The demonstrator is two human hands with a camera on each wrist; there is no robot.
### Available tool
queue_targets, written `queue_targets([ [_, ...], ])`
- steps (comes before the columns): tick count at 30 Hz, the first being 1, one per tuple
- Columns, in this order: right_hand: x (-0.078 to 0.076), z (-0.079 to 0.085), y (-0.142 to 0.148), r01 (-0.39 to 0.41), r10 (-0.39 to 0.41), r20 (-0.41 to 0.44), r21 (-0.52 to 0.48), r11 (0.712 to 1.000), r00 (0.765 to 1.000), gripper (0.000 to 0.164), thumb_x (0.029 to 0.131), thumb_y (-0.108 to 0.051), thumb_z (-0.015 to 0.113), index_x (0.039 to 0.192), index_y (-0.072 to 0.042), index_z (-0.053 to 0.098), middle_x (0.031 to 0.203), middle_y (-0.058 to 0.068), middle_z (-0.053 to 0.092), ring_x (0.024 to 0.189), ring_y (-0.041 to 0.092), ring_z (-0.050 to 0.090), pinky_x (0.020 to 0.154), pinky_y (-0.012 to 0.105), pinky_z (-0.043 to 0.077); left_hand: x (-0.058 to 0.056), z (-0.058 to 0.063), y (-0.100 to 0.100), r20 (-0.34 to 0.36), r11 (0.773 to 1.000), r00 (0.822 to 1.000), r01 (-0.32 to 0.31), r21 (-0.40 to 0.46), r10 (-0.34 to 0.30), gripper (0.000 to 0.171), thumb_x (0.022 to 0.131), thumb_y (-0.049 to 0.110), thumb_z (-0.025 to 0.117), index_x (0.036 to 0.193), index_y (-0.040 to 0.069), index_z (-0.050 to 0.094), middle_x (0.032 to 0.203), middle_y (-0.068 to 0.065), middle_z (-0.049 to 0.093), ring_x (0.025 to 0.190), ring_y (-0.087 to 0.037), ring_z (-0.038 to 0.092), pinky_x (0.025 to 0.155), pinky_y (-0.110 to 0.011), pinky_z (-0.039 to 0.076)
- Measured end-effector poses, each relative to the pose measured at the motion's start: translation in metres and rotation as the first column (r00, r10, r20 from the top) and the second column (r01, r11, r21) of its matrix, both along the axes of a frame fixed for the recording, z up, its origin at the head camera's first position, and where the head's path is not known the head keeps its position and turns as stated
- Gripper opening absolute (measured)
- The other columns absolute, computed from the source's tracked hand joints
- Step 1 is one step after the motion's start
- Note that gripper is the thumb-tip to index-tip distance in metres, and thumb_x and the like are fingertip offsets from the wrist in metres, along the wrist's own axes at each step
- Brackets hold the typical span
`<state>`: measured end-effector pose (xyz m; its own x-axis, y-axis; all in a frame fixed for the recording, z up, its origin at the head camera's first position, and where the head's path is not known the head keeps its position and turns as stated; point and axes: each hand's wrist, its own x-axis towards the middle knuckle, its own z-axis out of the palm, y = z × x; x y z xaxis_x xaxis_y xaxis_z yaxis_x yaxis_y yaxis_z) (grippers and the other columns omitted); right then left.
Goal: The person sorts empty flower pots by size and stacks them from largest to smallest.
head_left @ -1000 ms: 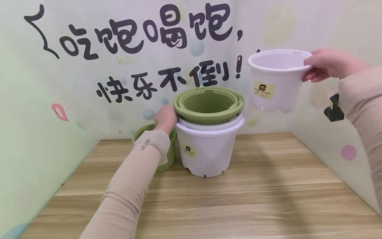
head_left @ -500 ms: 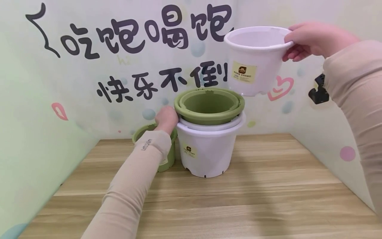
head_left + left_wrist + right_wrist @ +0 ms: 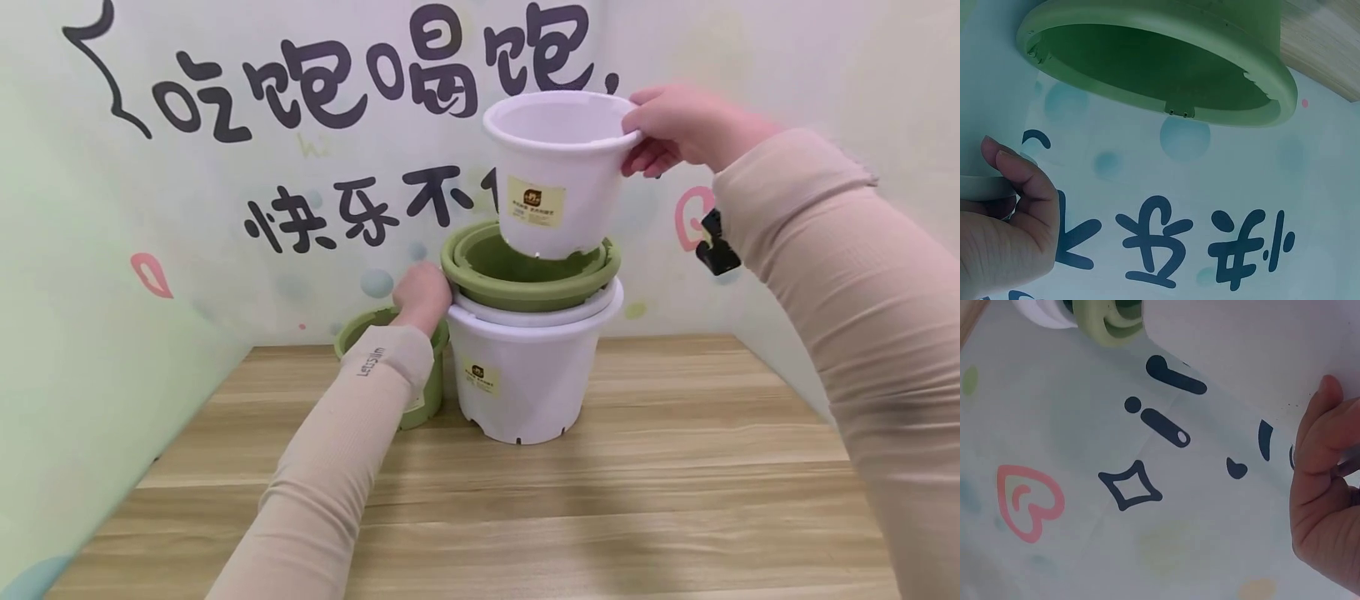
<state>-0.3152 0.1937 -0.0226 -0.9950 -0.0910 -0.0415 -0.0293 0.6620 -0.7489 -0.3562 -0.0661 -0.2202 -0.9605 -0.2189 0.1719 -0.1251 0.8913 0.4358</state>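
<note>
My right hand [image 3: 678, 129] pinches the rim of a white plastic flowerpot [image 3: 558, 200] with a yellow label, its fingers below the lip. This pot hangs upright over a nested stack, its base overlapping the opening of the green pots [image 3: 536, 292] on top. Beneath those sit white pots, the outermost a large white pot [image 3: 525, 383] on the table. At the stack's left side, my left hand [image 3: 423, 293] grips a white rim [image 3: 985, 186], best seen in the left wrist view. The right wrist view shows curled fingers [image 3: 1319, 412] against the lifted pot's wall.
A smaller green pot [image 3: 432, 392] stands on the wooden table [image 3: 480, 517], left of the stack and partly behind my left forearm. A wall with large dark lettering [image 3: 367, 212] rises close behind the pots. A pale side wall [image 3: 75, 333] borders the table at left.
My right hand has carried the white pot leftward from the right side, rising first and then lowering, so it now hangs over the stack. The left hand has kept its hold on the rim.
</note>
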Motion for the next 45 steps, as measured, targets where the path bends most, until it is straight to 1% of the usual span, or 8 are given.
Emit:
queue_targets([
  [5,-0.002,-0.019,-0.015,-0.026,0.026,0.014,0.031,0.999,1.000,0.020,0.089,-0.008,0.036,0.109,-0.008,0.038,0.064,0.002,0.061,0.053,0.012,0.057,0.053,0.023,0.050,0.000,0.000,0.001,0.002,1.000,1.000,-0.010,0.004,0.010,0.030,0.095,0.012,0.032,0.105,0.002,0.059,0.109,-0.015,0.062,0.098,-0.027,0.060,0.077,-0.040,0.051],
  [14,-0.010,-0.056,-0.016,-0.049,0.046,0.066,0.038,0.998,0.997,0.028,0.087,-0.004,0.036,0.115,-0.002,0.034,0.060,0.003,0.059,0.048,0.010,0.054,0.050,0.022,0.048,-0.001,0.001,0.003,0.016,1.000,1.000,-0.015,-0.002,0.015,0.030,0.096,0.013,0.033,0.104,0.003,0.060,0.108,-0.013,0.063,0.097,-0.026,0.061,0.077,-0.039,0.051],
  [18,-0.013,-0.073,-0.017,-0.062,0.058,0.078,0.052,0.997,0.995,0.024,0.085,-0.003,0.036,0.109,-0.001,0.035,0.058,0.003,0.059,0.046,0.009,0.053,0.048,0.021,0.047,-0.002,0.001,0.003,0.011,1.000,1.000,-0.013,-0.005,0.013,0.031,0.096,0.013,0.032,0.104,0.003,0.060,0.108,-0.014,0.063,0.097,-0.026,0.061,0.076,-0.039,0.051],
  [25,-0.022,-0.097,-0.018,-0.075,0.062,0.073,0.199,0.977,0.995,0.021,0.083,-0.006,0.039,0.103,-0.001,0.037,0.055,0.000,0.048,0.043,0.007,0.043,0.042,0.018,0.038,-0.003,0.001,0.002,0.010,1.000,1.000,-0.014,-0.003,0.014,0.031,0.096,0.012,0.032,0.104,0.003,0.060,0.108,-0.014,0.062,0.097,-0.026,0.060,0.077,-0.039,0.051],
  [29,-0.024,-0.103,-0.021,-0.044,0.036,0.029,0.363,0.931,0.999,0.007,0.077,-0.007,0.041,0.083,-0.003,0.039,0.050,-0.002,0.037,0.040,0.008,0.035,0.040,0.019,0.030,-0.003,0.001,0.002,0.009,1.000,1.000,-0.011,-0.001,0.011,0.031,0.096,0.013,0.032,0.104,0.003,0.060,0.109,-0.014,0.062,0.098,-0.026,0.060,0.078,-0.039,0.051],
  [35,-0.024,-0.106,-0.032,-0.017,0.087,-0.084,0.611,0.792,0.993,0.009,0.073,-0.007,0.041,0.064,-0.008,0.040,0.060,0.003,0.043,0.053,0.016,0.042,0.049,0.024,0.034,-0.003,0.002,0.001,0.018,1.000,1.000,-0.012,0.005,0.012,0.029,0.095,0.012,0.033,0.102,0.004,0.060,0.109,-0.013,0.062,0.097,-0.025,0.060,0.078,-0.039,0.050],
  [41,-0.024,-0.109,-0.041,0.030,0.052,-0.090,0.729,0.684,0.995,0.011,0.075,-0.008,0.039,0.068,-0.007,0.046,0.075,0.010,0.051,0.071,0.024,0.048,0.061,0.034,0.041,-0.003,0.001,0.001,0.017,1.000,1.000,-0.021,-0.004,0.021,0.029,0.095,0.012,0.033,0.103,0.003,0.060,0.109,-0.013,0.062,0.097,-0.025,0.060,0.076,-0.039,0.051],
  [45,-0.025,-0.111,-0.046,0.067,0.002,-0.090,0.750,0.658,0.996,0.014,0.078,-0.009,0.038,0.076,-0.005,0.052,0.085,0.013,0.054,0.078,0.027,0.049,0.073,0.044,0.043,-0.003,0.001,0.002,0.020,1.000,1.000,-0.020,-0.017,0.020,0.029,0.095,0.013,0.034,0.104,0.004,0.060,0.108,-0.013,0.062,0.097,-0.025,0.060,0.076,-0.038,0.051],
])
